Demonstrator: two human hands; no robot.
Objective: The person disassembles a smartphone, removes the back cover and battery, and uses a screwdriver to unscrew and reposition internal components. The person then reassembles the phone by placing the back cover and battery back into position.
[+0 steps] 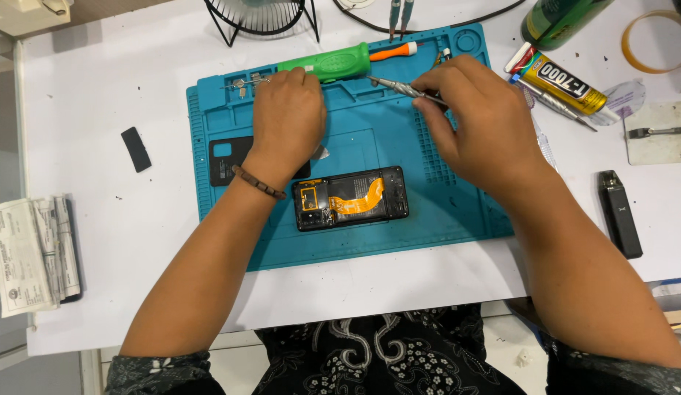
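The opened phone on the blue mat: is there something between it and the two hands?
Nothing visible does. The opened phone lies uncovered on the blue mat, nearer the person than both hands; only bare mat separates it from the left hand and right hand.

Bright, even overhead lighting; white tabletop near overexposure at upper left. Soft short shadows lie beneath both forearms. Focus sharp at centre; slight wide-angle bending toward the frame edges.
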